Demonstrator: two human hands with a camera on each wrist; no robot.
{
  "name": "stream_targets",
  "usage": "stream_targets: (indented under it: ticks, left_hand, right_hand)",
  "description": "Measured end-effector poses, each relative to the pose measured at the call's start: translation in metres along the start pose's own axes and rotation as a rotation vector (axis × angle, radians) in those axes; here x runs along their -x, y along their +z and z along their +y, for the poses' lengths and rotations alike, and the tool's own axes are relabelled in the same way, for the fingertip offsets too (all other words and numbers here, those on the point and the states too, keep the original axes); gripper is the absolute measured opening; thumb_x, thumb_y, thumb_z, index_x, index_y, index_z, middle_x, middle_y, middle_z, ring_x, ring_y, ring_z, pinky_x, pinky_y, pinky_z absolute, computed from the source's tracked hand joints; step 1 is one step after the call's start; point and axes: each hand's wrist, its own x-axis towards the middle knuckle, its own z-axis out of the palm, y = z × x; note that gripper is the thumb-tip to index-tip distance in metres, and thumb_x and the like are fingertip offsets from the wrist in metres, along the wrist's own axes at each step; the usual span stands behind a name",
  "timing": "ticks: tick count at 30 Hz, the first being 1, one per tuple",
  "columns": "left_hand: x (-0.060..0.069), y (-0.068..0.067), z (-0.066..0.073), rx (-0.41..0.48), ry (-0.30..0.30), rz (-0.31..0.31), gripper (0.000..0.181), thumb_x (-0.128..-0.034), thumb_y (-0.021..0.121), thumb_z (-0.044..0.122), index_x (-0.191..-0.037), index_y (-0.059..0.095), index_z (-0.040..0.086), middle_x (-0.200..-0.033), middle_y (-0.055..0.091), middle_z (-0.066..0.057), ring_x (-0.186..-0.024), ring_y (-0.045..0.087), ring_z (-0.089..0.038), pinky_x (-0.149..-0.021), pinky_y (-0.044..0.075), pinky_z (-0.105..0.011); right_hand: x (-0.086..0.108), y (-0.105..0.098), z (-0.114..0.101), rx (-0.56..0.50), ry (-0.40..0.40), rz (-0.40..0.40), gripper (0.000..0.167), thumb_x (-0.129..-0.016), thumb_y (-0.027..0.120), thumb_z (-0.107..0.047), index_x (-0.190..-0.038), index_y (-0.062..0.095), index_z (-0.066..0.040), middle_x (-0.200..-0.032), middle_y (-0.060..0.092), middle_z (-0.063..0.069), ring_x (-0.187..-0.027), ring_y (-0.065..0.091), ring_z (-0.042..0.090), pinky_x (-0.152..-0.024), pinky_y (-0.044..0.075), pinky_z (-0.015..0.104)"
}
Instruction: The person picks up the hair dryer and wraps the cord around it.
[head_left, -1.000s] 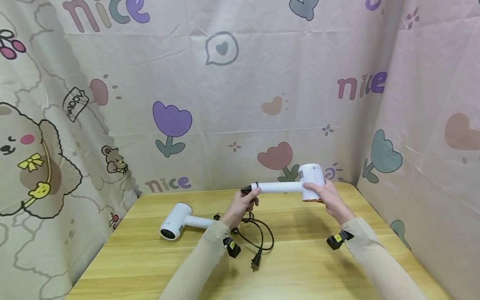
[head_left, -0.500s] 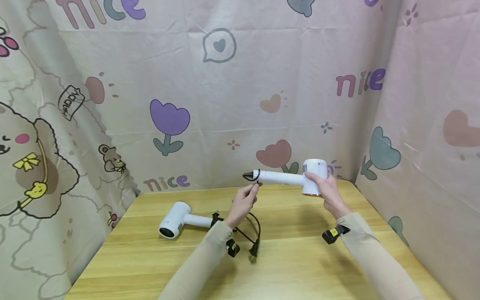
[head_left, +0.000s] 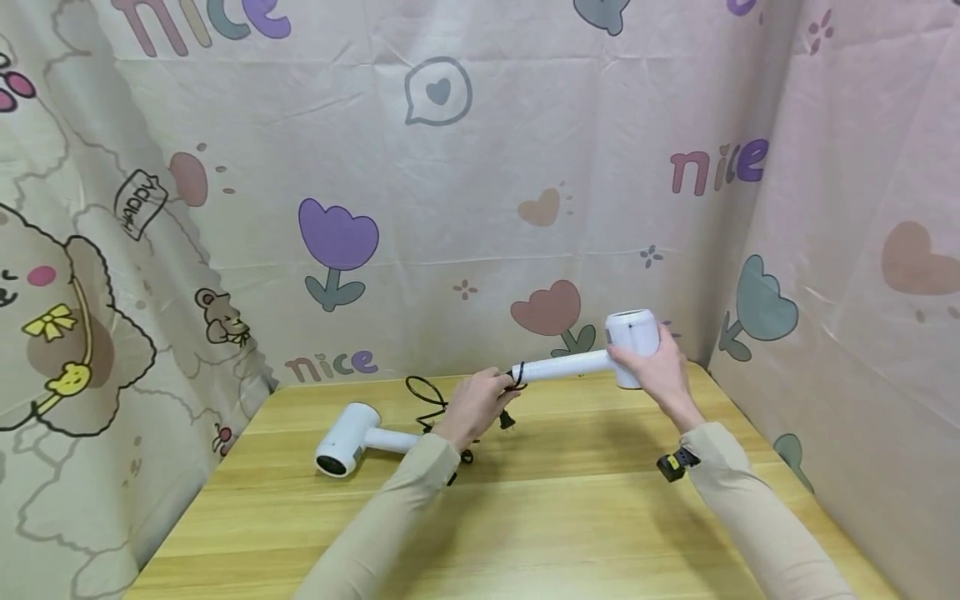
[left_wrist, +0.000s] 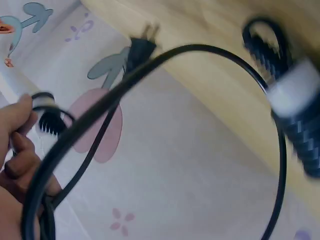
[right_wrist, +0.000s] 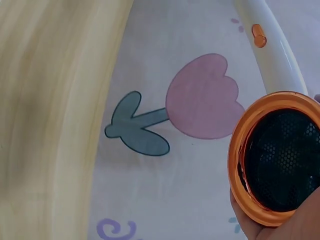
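Above the table's back part, my right hand (head_left: 663,371) grips the head of a white hair dryer (head_left: 633,333), whose handle points left. At the handle's end my left hand (head_left: 474,406) pinches the black cord, which loops round the handle tip. In the left wrist view the cord (left_wrist: 200,48) makes a wide loop, with its two-pin plug (left_wrist: 140,52) hanging free. The right wrist view shows the dryer's copper ring (right_wrist: 237,150) round a dark mesh, with my right hand (right_wrist: 285,225) at its lower edge.
A second white hair dryer (head_left: 348,440) lies on the left of the wooden table (head_left: 525,533), its handle end hidden behind my left hand and sleeve. Patterned curtain (head_left: 450,192) stands behind the table and along both sides.
My left hand has moved up to the handle's end, lifting the cord and plug off the table. The held dryer's handle now slopes down to the left.
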Motion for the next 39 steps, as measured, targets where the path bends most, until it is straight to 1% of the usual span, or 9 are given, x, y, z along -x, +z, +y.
stream_targets:
  ticks: [4, 7, 12, 16, 23, 27, 31, 35, 39]
  left_hand:
    - [-0.002, -0.006, -0.007, -0.218, 0.119, 0.004, 0.019, -0.0845, 0.075, 0.037, -0.091, 0.076, 0.019, -0.072, 0.063, 0.004, -0.053, 0.048, -0.005, -0.043, 0.038, -0.016]
    - [-0.004, -0.007, -0.013, -0.300, 0.233, 0.034, 0.018, -0.0839, 0.075, 0.037, -0.093, 0.076, 0.021, -0.076, 0.064, 0.004, -0.059, 0.051, -0.006, -0.049, 0.043, -0.016]
    - [-0.005, -0.008, -0.021, -0.265, 0.400, 0.088, 0.014, -0.0873, 0.071, 0.034, -0.091, 0.074, 0.021, -0.078, 0.060, 0.004, -0.065, 0.049, -0.008, -0.059, 0.045, -0.018]
    - [-0.007, -0.009, -0.025, -0.228, 0.435, 0.142, 0.017, -0.0896, 0.066, 0.037, -0.088, 0.071, 0.021, -0.072, 0.052, 0.006, -0.062, 0.043, -0.006, -0.055, 0.041, -0.016]
    - [-0.009, -0.009, -0.031, -0.195, 0.373, 0.194, 0.020, -0.0924, 0.062, 0.037, -0.106, 0.070, 0.024, -0.068, 0.049, 0.007, -0.058, 0.038, -0.006, -0.052, 0.037, -0.016]
    - [-0.010, -0.006, -0.028, -0.029, 0.296, 0.092, 0.027, -0.0970, 0.058, 0.033, -0.119, 0.070, 0.024, -0.072, 0.051, 0.007, -0.060, 0.041, -0.005, -0.055, 0.041, -0.017]
    - [-0.010, -0.001, -0.026, 0.143, 0.169, -0.047, 0.033, -0.1009, 0.053, 0.031, -0.130, 0.065, 0.021, -0.084, 0.063, 0.003, -0.071, 0.056, -0.009, -0.069, 0.053, -0.024]
    - [-0.009, 0.007, -0.029, 0.252, 0.061, -0.102, 0.035, -0.1025, 0.050, 0.031, -0.134, 0.062, 0.020, -0.111, 0.073, -0.003, -0.097, 0.069, -0.017, -0.090, 0.055, -0.032]
    - [-0.007, 0.014, -0.029, 0.303, -0.001, -0.116, 0.036, -0.1036, 0.048, 0.031, -0.135, 0.060, 0.020, -0.125, 0.068, -0.004, -0.109, 0.068, -0.021, -0.096, 0.054, -0.035]
  right_hand:
    - [-0.002, -0.003, -0.001, 0.098, -0.049, 0.001, 0.089, -0.076, 0.080, -0.049, -0.147, 0.038, -0.015, -0.108, 0.062, 0.020, -0.091, 0.061, 0.035, -0.062, 0.056, 0.033]
    - [-0.005, -0.008, -0.002, 0.168, -0.072, -0.021, 0.090, -0.076, 0.080, -0.049, -0.147, 0.038, -0.012, -0.105, 0.063, 0.021, -0.088, 0.062, 0.035, -0.059, 0.053, 0.031]
    - [-0.007, -0.017, -0.002, 0.202, -0.090, -0.132, 0.089, -0.077, 0.080, -0.047, -0.146, 0.039, -0.011, -0.107, 0.062, 0.022, -0.089, 0.063, 0.036, -0.060, 0.055, 0.033]
    - [-0.008, -0.023, 0.002, 0.122, -0.103, -0.265, 0.085, -0.078, 0.081, -0.040, -0.145, 0.039, -0.011, -0.111, 0.060, 0.022, -0.092, 0.063, 0.035, -0.065, 0.058, 0.037]
    - [-0.009, -0.033, 0.023, -0.138, -0.051, -0.437, 0.068, -0.088, 0.072, -0.023, -0.142, 0.035, -0.004, -0.112, 0.055, 0.023, -0.089, 0.062, 0.025, -0.071, 0.058, 0.041]
    - [-0.008, -0.034, 0.035, -0.249, 0.030, -0.493, 0.065, -0.091, 0.067, -0.022, -0.140, 0.032, 0.001, -0.107, 0.057, 0.014, -0.087, 0.064, 0.021, -0.074, 0.058, 0.043]
    - [-0.007, -0.033, 0.044, -0.358, 0.101, -0.519, 0.061, -0.094, 0.062, -0.021, -0.140, 0.030, 0.004, -0.103, 0.060, 0.005, -0.088, 0.064, 0.019, -0.076, 0.059, 0.043]
    - [-0.002, -0.032, 0.050, -0.456, 0.214, -0.521, 0.061, -0.096, 0.058, -0.026, -0.142, 0.028, -0.001, -0.102, 0.061, -0.001, -0.091, 0.064, 0.016, -0.079, 0.059, 0.038]
    - [0.004, -0.029, 0.052, -0.600, 0.345, -0.504, 0.053, -0.098, 0.057, -0.031, -0.138, 0.031, -0.008, -0.100, 0.064, -0.004, -0.091, 0.066, 0.014, -0.081, 0.058, 0.034]
